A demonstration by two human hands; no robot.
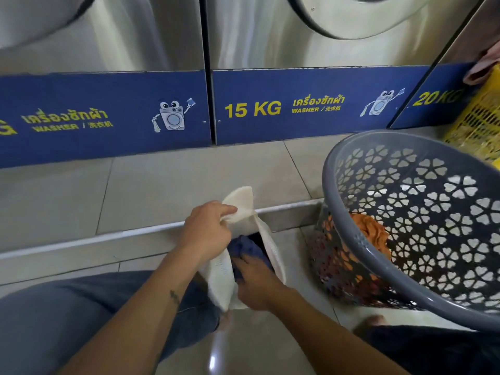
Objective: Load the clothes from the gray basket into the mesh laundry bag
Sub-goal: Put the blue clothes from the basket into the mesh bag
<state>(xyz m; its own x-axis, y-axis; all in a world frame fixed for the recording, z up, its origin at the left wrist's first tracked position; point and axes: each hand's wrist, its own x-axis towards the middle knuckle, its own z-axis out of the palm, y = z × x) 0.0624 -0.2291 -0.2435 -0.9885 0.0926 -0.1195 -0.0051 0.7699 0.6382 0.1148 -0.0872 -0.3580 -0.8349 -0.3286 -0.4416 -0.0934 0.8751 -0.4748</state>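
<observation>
Steel washers (270, 36) along the back, blue panels (108, 104) beneath, one marked 15 KG (253, 109). Yellow basket (479, 125) far right, pink cloth (484, 69) over its rim. Pale tiled floor (189, 171).
</observation>
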